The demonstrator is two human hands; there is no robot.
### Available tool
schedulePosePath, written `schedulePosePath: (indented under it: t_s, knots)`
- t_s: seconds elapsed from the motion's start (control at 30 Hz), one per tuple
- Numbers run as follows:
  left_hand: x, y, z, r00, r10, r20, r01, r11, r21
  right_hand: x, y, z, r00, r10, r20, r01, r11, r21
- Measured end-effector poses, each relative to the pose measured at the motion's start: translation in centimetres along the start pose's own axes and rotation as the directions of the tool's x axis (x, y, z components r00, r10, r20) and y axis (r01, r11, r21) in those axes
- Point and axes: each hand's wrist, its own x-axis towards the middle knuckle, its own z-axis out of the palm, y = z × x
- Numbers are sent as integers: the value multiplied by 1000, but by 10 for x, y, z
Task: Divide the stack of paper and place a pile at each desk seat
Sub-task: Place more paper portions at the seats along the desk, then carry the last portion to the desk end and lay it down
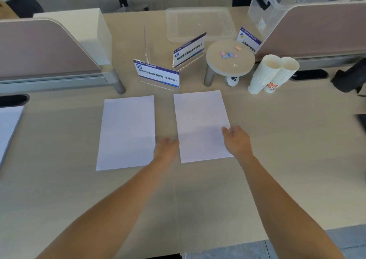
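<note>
On the desk [277, 159], about midway between its near and far edges, the left pile [126, 131] and right pile [200, 120] of paper lie side by side. The left hand [166, 149] sits at the right pile's near-left edge and the right hand [236, 139] at its right edge. Both have loose, spread fingers and pinch nothing visible. An uneven nudge would likely fan the sheets, and a push toward the far edge could hit the acrylic name sign [158, 75] or the paper cup stacks [265, 74].

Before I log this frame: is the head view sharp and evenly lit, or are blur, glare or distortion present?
Head view: centre sharp, print on the front name sign legible; wide-angle distortion slants the left partition; the right margin smears; the left pile and right pile wash out featureless; faint shadow beside the right hand.
</note>
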Motion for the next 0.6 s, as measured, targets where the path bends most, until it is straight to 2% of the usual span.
schedulePosePath:
  t_s: [0.13,0.23,0.43,0.6]
  knots:
    - [-2,2,-70,998,53,34,-46,983,-176,-34,-65,22,987,-119,109,116,993,37]
    - [-3,-2,-137,991,131,-28,-134,964,-231,-66,-127,58,956,-209,206,187,975,120]
    - [3,-46,-315,936,263,-234,-301,943,-143,-148,-262,173,884,-331,332,259,935,242]
    - [23,-111,-486,928,292,-231,-308,951,-37,-229,-358,303,855,-357,377,225,909,350]
